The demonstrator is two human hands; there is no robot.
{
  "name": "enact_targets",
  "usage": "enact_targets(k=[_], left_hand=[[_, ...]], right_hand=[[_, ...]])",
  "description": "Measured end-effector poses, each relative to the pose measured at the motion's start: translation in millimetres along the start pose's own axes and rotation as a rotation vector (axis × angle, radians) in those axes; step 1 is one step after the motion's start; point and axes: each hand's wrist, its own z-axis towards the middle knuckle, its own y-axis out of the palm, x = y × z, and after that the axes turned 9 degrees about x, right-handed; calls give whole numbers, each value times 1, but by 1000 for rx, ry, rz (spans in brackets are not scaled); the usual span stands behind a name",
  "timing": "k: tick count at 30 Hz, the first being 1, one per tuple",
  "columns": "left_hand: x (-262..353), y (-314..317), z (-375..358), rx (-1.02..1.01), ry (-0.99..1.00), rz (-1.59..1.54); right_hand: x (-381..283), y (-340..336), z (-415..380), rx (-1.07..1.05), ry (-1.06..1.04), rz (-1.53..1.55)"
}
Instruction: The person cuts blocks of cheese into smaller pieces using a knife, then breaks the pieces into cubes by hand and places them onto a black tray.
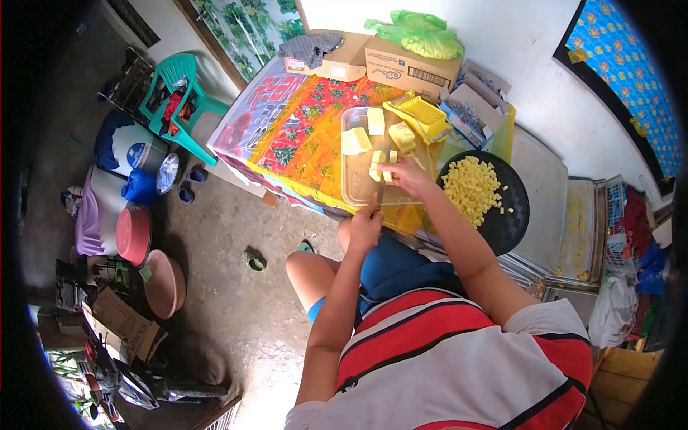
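My left hand (pixel 365 227) is closed round the handle of a knife (pixel 380 192), its blade pointing into a clear plastic tray (pixel 351 188). My right hand (pixel 407 177) grips a pale yellow piece (pixel 389 165) in that tray, close to the blade. A cut yellow piece (pixel 375 165) stands just left of it. Larger yellow blocks (pixel 355 141) lie farther back in the tray. Behind its right corner sits a yellow slotted plastic tool (pixel 421 115). To the right, a round black tray (pixel 512 226) holds a heap of small yellow cubes (pixel 469 190).
The table has a colourful cloth (pixel 301 150). Cardboard boxes (pixel 412 68) and a green plastic bag (pixel 423 34) stand at its back. A green chair (pixel 175 107) is at the left, with basins (pixel 165 283) on the floor. Metal trays (pixel 537 172) lean at the right.
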Motion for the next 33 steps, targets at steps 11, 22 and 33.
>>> enact_targets(k=[11, 22, 33], left_hand=[[-13, -6, 3, -98, -153, -488], [5, -28, -6, -307, -278, -1106], [23, -29, -15, -306, -210, -1149]], right_hand=[[-3, -6, -27, 229, -22, -365], [-2, 5, -14, 372, -460, -682], [-22, 16, -28, -99, -67, 269]])
